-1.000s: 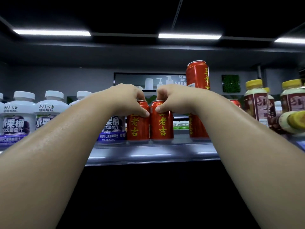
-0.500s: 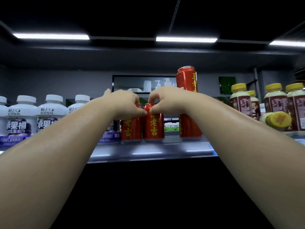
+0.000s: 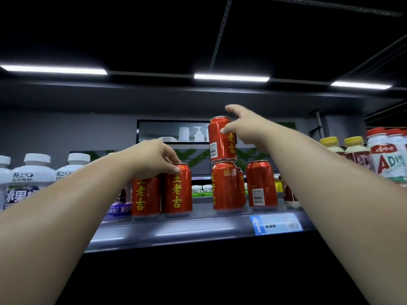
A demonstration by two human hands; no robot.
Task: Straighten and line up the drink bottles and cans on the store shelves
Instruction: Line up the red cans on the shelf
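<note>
Here the top can [image 3: 221, 139], red with yellow characters, stands upright on a lower can [image 3: 226, 186] of the same kind, barcode turned to the front. The right hand [image 3: 244, 126] is spread open against the top can: the thumb touches its side just under the rim, and the forefinger reaches out above its lid without closing on it. Below and to the left of the top can, the left hand [image 3: 154, 157] curls down over a pair of red cans standing side by side and touching; thumb and fingers pinch the top rim of the pinched can [image 3: 177, 190], the one closer to the top can, while the outer can [image 3: 145, 197] sits partly under the wrist. Below and to the right of the top can stands a single can [image 3: 261, 183], apart from the stack. All rest on the shelf [image 3: 176, 230], with a price label [image 3: 276, 223] on its edge below and right of the top can. White-capped bottles [image 3: 33, 172] line up far to its left, yellow-capped bottles [image 3: 330, 144] far to its right.
</note>
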